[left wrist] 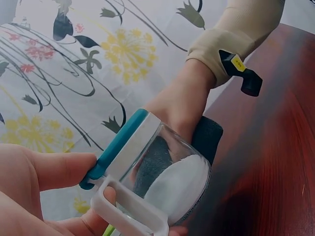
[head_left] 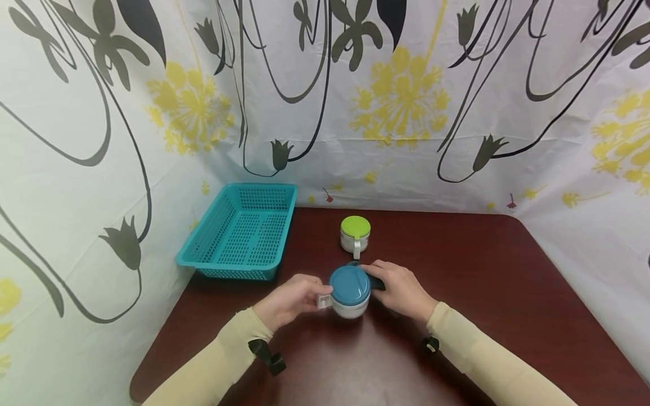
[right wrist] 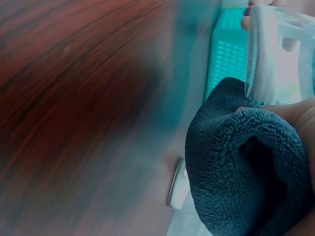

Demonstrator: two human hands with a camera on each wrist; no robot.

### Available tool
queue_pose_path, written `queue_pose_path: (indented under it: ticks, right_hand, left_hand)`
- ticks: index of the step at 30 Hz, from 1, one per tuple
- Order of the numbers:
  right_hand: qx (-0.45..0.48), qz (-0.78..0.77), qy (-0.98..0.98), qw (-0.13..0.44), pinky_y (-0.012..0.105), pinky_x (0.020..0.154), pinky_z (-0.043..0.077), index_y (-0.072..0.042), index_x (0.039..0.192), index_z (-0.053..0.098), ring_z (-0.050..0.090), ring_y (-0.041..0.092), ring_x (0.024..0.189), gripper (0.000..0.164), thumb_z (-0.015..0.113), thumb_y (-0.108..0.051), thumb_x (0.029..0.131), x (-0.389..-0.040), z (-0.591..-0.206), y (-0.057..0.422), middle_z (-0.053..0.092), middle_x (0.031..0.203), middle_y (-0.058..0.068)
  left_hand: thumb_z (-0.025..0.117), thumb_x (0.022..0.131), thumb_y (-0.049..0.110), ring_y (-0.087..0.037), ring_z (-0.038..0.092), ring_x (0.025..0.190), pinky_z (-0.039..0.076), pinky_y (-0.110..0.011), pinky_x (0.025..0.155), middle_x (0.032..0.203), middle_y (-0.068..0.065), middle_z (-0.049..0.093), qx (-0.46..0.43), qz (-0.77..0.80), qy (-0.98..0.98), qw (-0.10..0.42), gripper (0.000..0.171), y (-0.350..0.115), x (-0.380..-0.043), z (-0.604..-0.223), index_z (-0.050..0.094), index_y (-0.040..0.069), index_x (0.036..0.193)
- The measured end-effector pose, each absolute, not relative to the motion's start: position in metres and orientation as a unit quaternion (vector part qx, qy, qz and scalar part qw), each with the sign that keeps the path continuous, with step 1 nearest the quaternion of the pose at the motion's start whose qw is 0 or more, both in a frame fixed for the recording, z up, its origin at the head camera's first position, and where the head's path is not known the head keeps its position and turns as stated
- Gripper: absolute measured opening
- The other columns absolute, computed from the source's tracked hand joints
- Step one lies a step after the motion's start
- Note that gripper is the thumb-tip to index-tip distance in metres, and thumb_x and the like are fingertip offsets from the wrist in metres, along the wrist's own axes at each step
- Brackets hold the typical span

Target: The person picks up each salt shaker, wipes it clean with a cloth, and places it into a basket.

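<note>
A clear glass jar with a blue lid and a white side handle is held up between both hands. My left hand grips it by the handle, with the thumb against the lid's edge in the left wrist view. Bunched in my right hand is a dark grey-blue terry cloth, which presses against the jar's side. Behind them on the table stands a second jar with a green lid, its handle facing me.
A turquoise plastic basket with perforated walls stands at the table's back left. The dark red-brown table has a patterned cloth hanging behind it and along its sides.
</note>
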State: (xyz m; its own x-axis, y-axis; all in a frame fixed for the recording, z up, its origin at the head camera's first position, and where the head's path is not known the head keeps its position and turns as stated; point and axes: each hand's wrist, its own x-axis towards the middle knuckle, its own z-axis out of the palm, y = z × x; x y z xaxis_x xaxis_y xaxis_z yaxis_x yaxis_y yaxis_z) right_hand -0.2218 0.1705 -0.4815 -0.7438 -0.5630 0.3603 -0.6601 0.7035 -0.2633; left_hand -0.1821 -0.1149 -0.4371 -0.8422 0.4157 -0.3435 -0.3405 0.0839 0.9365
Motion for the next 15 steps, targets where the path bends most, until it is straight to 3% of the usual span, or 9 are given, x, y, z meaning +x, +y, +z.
queue_pose_path:
  ticks: [15]
  right_hand:
    - [0.342,0.207,-0.906,0.138,0.034,0.083,0.055,-0.028,0.136,0.062,0.059,0.004,0.098,0.06,0.084,-0.017,0.081,-0.2224,-0.479,0.1725,0.061,0.113,-0.015]
  left_hand:
    - [0.071,0.092,0.026,-0.033,0.063,0.098,0.05,-0.05,0.096,0.103,-0.014,0.066,0.007,0.679,0.674,0.292,0.024,-0.1152,-0.1839,-0.4395,0.068,0.003,0.099]
